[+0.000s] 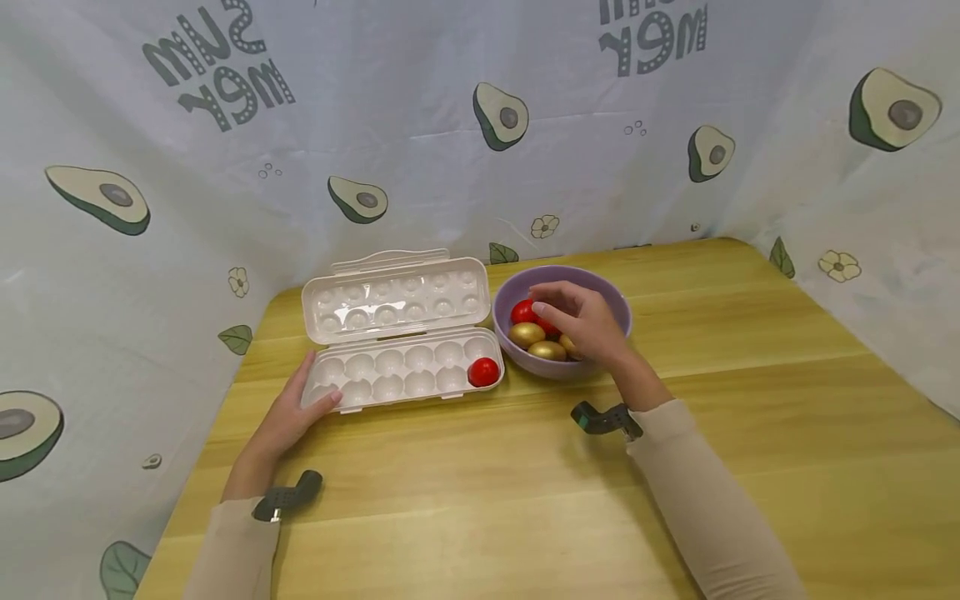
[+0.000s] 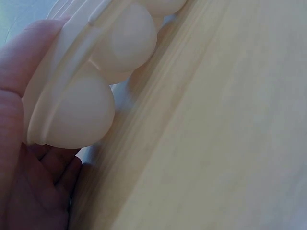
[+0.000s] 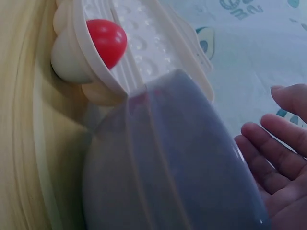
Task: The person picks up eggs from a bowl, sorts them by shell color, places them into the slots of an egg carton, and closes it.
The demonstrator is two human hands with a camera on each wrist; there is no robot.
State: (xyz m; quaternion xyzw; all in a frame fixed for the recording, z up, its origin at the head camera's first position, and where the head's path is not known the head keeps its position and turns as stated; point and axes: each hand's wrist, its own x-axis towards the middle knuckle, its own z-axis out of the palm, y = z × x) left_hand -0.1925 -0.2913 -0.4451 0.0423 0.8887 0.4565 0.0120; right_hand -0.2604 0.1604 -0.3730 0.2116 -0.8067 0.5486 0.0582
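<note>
A white plastic egg box (image 1: 408, 398) lies open, its lid (image 1: 390, 308) tipped back. One red egg (image 1: 483, 372) sits in its front right cup. At the left end my left hand (image 1: 288, 417) grips the box, thumb over the front rim and fingers along the end; the left wrist view shows the thumb (image 2: 24, 57) on the edge. Beside the box stands a purple bowl (image 1: 540, 367) holding red eggs (image 1: 523, 312) and gold eggs (image 1: 526, 335). Over the bowl hovers my right hand (image 1: 592, 325), fingers loosely bent, nothing seen in it. It partly hides the eggs.
Both things stand toward the back of a wooden table (image 1: 450, 500). A white curtain (image 1: 420, 117) printed with avocados hangs behind and along the sides. Dark camera mounts (image 1: 600, 419) are strapped at both wrists.
</note>
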